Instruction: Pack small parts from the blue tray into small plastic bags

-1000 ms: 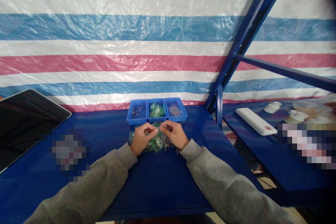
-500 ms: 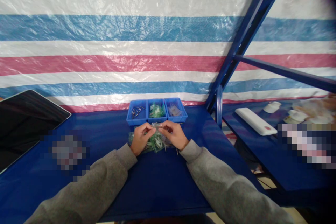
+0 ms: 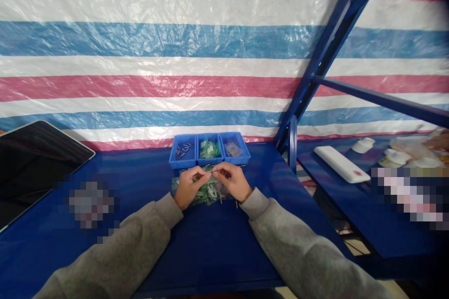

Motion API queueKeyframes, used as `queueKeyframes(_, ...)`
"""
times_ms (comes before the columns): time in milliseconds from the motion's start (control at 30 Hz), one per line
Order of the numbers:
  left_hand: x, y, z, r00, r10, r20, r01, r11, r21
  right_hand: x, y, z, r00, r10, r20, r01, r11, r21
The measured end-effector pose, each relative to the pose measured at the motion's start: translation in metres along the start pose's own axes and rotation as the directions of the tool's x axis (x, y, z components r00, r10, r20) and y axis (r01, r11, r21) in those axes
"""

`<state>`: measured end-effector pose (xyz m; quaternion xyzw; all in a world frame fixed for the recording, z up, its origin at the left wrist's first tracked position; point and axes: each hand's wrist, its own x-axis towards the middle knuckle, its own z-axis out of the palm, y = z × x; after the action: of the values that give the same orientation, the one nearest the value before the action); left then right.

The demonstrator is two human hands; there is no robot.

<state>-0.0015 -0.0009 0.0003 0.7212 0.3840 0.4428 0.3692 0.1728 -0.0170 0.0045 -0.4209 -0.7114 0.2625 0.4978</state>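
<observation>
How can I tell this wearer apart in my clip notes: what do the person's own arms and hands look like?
Long, plain grey sleeves, the left sleeve and the right sleeve, soft and loose, end in snug cuffs at the wrists. The left hand and right hand are bare: no gloves, watch or ring visible.

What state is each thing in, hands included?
Left hand: pinching, fingertips close to the right's.
Right hand: pinching; anything held is too small to identify.
Left bin: open, thin pieces inside.
Middle bin: open, green packets inside.
Right bin: open, partly filled.
Pile: loose.
Screen: dark.
Striped sheet: wrinkled.
</observation>
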Motion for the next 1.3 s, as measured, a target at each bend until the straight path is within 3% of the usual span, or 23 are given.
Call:
queueKeyframes(267, 0.000, 0.005, -0.001, 0.999, -0.003, 0.040, 0.003, 1.000, 0.015, -0.001, -0.004, 0.000, 1.000, 0.014, 0.024, -0.015, 1.000, 0.004)
queueKeyframes(500, -0.001, 0.004, -0.002, 0.998, 0.062, -0.026, -0.060, 0.995, 0.076, -0.001, 0.002, 0.002, 0.994, 0.054, 0.096, -0.054, 0.999, -0.004)
queueKeyframes(767, -0.002, 0.006, -0.002, 0.992, 0.096, -0.082, -0.086, 0.990, 0.115, -0.001, 0.007, 0.003, 0.983, 0.085, 0.161, -0.096, 0.993, 0.063)
queueKeyframes(1000, -0.002, 0.002, -0.001, 0.992, 0.083, -0.100, -0.074, 0.993, 0.097, -0.002, 0.008, 0.005, 0.964, 0.162, 0.210, -0.207, 0.955, 0.212)
queueKeyframes(1200, -0.001, 0.007, -0.003, 0.991, 0.119, -0.066, -0.111, 0.987, 0.116, -0.001, 0.001, 0.005, 0.985, 0.136, 0.103, -0.152, 0.974, 0.166)
queueKeyframes(1300, -0.002, 0.008, -0.003, 0.991, 0.122, -0.064, -0.113, 0.986, 0.125, 0.000, 0.000, 0.004, 0.983, 0.139, 0.117, -0.158, 0.971, 0.178)
